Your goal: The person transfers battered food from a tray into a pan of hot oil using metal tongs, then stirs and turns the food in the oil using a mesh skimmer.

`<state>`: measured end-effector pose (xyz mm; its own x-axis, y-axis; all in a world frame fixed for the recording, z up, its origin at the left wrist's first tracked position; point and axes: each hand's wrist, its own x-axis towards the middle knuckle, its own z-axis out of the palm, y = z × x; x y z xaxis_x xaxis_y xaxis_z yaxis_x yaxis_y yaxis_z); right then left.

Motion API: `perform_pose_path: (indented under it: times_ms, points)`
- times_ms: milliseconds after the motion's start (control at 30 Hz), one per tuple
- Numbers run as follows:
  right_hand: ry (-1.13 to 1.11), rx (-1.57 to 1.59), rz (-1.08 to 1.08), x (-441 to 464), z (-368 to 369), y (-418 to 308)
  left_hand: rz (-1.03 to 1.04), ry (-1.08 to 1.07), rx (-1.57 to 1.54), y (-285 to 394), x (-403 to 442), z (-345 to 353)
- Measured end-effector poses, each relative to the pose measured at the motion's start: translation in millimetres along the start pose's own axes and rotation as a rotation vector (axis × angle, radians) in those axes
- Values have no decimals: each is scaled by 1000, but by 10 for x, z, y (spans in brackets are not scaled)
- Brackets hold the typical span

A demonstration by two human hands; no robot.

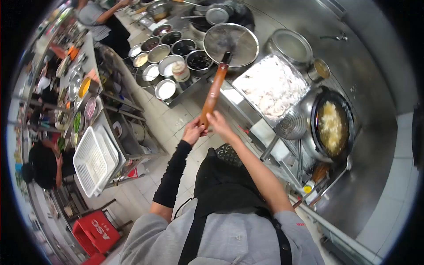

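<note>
A long-handled wire-mesh strainer [240, 48] is held out in front of me, its round head over the metal counter beside the tray. My left hand [193, 131] is closed round the end of its brown wooden handle. Just to the right, my right hand [221, 126] also has its fingers closed on the handle, close to the left hand. Right of the strainer lies a tray of white-coated pieces [276, 88]. Farther right, pale food [332, 128] bubbles in the oil of a dark wok [314, 121]. A perforated ladle [292, 124] rests between tray and wok.
Several seasoning bowls [159, 54] stand on the counter ahead. A lidded-looking metal pot [291, 45] is behind the tray. On the left are a white plastic basket [92, 161], a red crate [96, 232] and a prep counter. One person [99, 22] stands ahead left, another [46, 165] at left.
</note>
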<state>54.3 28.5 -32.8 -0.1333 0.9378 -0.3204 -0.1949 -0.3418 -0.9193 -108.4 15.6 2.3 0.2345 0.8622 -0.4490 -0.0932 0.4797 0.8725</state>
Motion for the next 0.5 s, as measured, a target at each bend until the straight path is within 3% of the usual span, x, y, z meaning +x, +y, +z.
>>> perform_pose_path:
  times_ms: [67,133,200,300,333,367,400,467,500]
  points:
    - [-141,-167,180,-636,-186,-38,-61,-4,12,-53,12,-213]
    - [-351,-319,225,-1135,-600,255,-69,8,-76,-28,7,-289]
    - [-300,-339,229,-1770,-985,308,-28,67,-85,-11,16,-412]
    - [257,-321,133,-2613,-1657,409,8,178,-66,-94,44,-389]
    - [490,-392,87,-2844,-1925,456,11,201,-121,-150,77,-397]
    - [665,-683,-123,-3050,-2339,655,16,251,-209,-221,87,-372]
    - [814,-803,92,-3239,-2535,430,17,281,-208,-249,60,-306]
    - [1048,-1164,-4,-3486,-3208,714,13,351,-303,-301,58,-227]
    - [1034,-1210,75,-3525,-3430,806,2,385,-402,-425,105,-235]
